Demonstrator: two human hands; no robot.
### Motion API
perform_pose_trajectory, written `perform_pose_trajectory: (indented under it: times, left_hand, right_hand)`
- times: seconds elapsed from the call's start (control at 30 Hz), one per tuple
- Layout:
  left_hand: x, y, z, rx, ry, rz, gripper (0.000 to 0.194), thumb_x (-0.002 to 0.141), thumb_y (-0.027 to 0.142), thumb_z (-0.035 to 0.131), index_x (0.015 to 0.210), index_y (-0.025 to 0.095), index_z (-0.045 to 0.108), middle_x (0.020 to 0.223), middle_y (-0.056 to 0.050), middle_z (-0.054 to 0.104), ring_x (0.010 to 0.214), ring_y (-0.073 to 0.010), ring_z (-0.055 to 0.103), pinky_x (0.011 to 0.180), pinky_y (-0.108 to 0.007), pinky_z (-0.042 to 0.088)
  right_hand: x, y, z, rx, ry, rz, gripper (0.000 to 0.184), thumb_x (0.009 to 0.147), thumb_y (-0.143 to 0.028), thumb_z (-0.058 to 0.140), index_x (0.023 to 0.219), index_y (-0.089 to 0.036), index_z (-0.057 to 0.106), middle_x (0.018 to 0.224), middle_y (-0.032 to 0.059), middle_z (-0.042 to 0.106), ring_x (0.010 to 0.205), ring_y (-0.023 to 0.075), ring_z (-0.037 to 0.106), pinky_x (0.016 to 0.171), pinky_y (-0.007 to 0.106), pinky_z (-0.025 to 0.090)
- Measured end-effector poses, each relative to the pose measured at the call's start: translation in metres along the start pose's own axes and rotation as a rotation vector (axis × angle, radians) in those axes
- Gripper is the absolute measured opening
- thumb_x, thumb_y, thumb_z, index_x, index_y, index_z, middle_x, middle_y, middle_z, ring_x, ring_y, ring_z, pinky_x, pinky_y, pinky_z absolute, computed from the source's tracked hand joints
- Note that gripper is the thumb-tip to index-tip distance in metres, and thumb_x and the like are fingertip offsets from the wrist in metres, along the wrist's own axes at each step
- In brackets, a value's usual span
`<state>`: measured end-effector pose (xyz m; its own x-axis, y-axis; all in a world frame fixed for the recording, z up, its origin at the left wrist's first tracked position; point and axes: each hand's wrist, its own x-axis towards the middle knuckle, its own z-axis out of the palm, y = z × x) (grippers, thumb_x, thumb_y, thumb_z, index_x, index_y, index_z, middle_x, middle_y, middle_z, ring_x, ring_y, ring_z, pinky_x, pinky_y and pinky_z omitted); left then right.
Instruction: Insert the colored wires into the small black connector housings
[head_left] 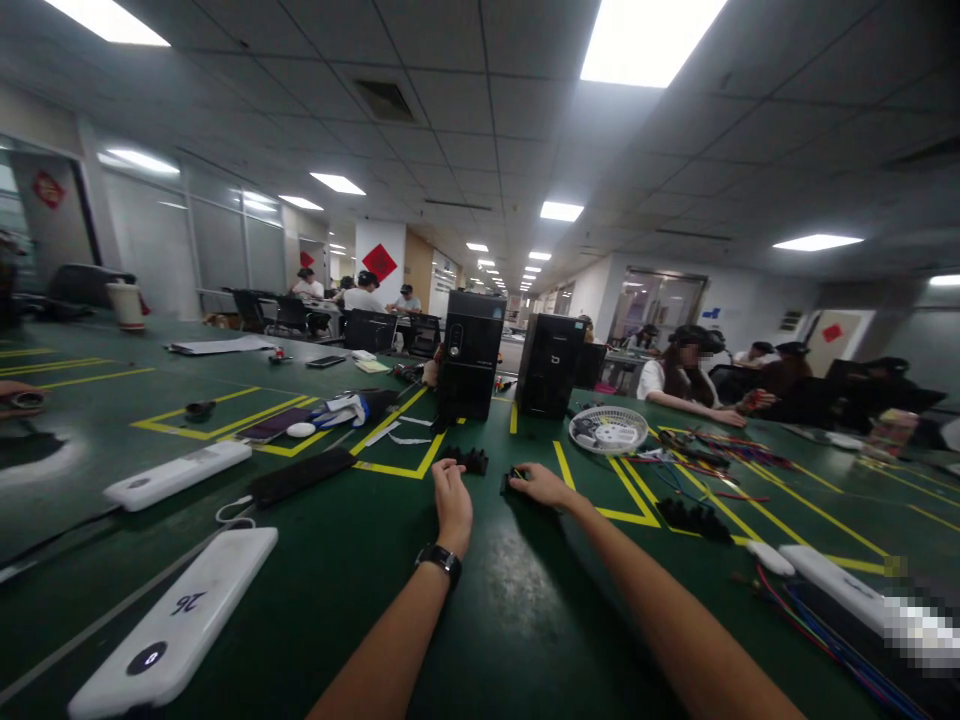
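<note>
My left hand (451, 492) has its fingers bent and drawn together at the near-left end of a low, jagged black part (471, 460) on the green table. Whether anything is inside those fingers is hidden. A dark watch sits on that wrist. My right hand (541, 486) is closed on a small black piece (507, 483), which it holds at the table surface, a little to the right of the jagged part. The kind of either black part is too small to make out. Ahead of both hands stand two black computer-like boxes, one on the left (471, 355) and one on the right (553, 365).
A white round basket (609, 430) sits right of the boxes, near tangled coloured wires (705, 455). More black parts (694, 520) lie at the right. White power banks (180, 615) and a black pouch (300, 478) are at left. A co-worker (686, 375) sits across.
</note>
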<state>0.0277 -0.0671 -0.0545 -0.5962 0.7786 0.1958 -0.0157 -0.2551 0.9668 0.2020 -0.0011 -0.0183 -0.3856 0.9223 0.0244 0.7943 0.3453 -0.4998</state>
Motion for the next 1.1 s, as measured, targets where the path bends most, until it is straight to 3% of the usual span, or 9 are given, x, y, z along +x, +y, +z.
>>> perform_pose_trajectory:
  times: [0.27,0.4,0.57,0.67,0.77,0.87,0.97,1.03,1.1]
  left_hand:
    - [0.006,-0.002,0.002,0.059,-0.043,0.010,0.012,0.085,0.021,0.034,0.092,0.021,0.044,0.088,-0.004,0.058,0.084,-0.0167,0.056,0.080,-0.030,0.041]
    - [0.005,-0.001,0.005,0.089,-0.094,0.029,0.013,0.085,0.023,0.036,0.093,0.020,0.045,0.089,-0.005,0.057,0.087,-0.0179,0.056,0.081,-0.032,0.041]
    - [0.007,0.000,0.004,0.105,-0.099,0.062,0.013,0.087,0.023,0.034,0.094,0.021,0.045,0.091,-0.004,0.055,0.090,-0.0188,0.054,0.084,-0.033,0.041]
    - [0.002,0.012,0.004,0.111,-0.085,0.216,0.012,0.088,0.024,0.034,0.092,0.021,0.045,0.090,-0.004,0.053,0.089,-0.0192,0.053,0.084,-0.032,0.040]
    - [-0.019,0.033,0.008,0.103,-0.123,0.430,0.014,0.090,0.025,0.033,0.091,0.021,0.047,0.091,-0.006,0.052,0.089,-0.0198,0.051,0.084,-0.032,0.040]
    - [-0.058,0.052,0.013,0.084,-0.245,0.596,0.015,0.090,0.023,0.033,0.092,0.020,0.048,0.091,-0.007,0.053,0.089,-0.0203,0.051,0.084,-0.033,0.040]
    - [-0.094,0.060,0.014,0.178,-0.535,0.829,0.017,0.086,0.018,0.038,0.094,0.019,0.053,0.093,-0.009,0.055,0.091,-0.0226,0.050,0.086,-0.037,0.038]
    - [-0.106,0.061,0.011,0.295,-0.707,0.957,0.019,0.084,0.017,0.041,0.094,0.019,0.056,0.095,-0.010,0.057,0.093,-0.0248,0.050,0.087,-0.040,0.037]
    - [-0.108,0.060,0.009,0.365,-0.777,0.991,0.021,0.084,0.017,0.040,0.095,0.019,0.058,0.096,-0.010,0.058,0.094,-0.0254,0.050,0.088,-0.041,0.036]
  right_hand:
    - [0.051,-0.015,0.014,0.023,0.023,-0.011,0.047,0.076,-0.035,0.062,0.117,-0.014,0.060,0.114,0.0107,0.064,0.104,0.0244,0.059,0.086,0.027,0.043]
    - [0.049,-0.011,0.016,0.033,0.078,-0.023,0.053,0.077,-0.035,0.061,0.125,-0.013,0.053,0.116,0.0134,0.061,0.104,0.0252,0.057,0.087,0.030,0.041]
    - [0.032,-0.006,0.011,0.079,0.125,-0.049,0.058,0.077,-0.031,0.060,0.129,-0.011,0.046,0.093,0.0102,0.065,0.086,0.0225,0.061,0.079,0.032,0.042]
    - [0.023,-0.011,0.006,0.145,0.174,-0.066,0.047,0.083,-0.026,0.049,0.128,-0.010,0.046,0.083,0.0076,0.064,0.078,0.0204,0.060,0.076,0.032,0.043]
    - [0.017,-0.033,0.008,0.240,0.190,-0.098,0.036,0.088,-0.022,0.036,0.118,-0.009,0.051,0.087,0.0094,0.063,0.079,0.0193,0.059,0.072,0.031,0.044]
    - [0.013,-0.070,0.019,0.339,0.131,-0.156,0.032,0.091,-0.025,0.033,0.110,-0.012,0.056,0.090,0.0085,0.064,0.078,0.0171,0.061,0.067,0.027,0.047]
    - [0.009,-0.106,0.036,0.423,0.030,-0.220,0.033,0.093,-0.032,0.033,0.112,-0.017,0.056,0.084,0.0047,0.065,0.073,0.0148,0.063,0.064,0.027,0.049]
    - [0.005,-0.117,0.043,0.419,-0.051,-0.303,0.031,0.092,-0.032,0.037,0.114,-0.020,0.055,0.089,0.0030,0.066,0.078,0.0139,0.064,0.068,0.027,0.050]
    - [-0.004,-0.110,0.041,0.323,0.004,-0.304,0.026,0.089,-0.026,0.044,0.110,-0.022,0.059,0.095,0.0011,0.067,0.087,0.0146,0.062,0.076,0.028,0.049]
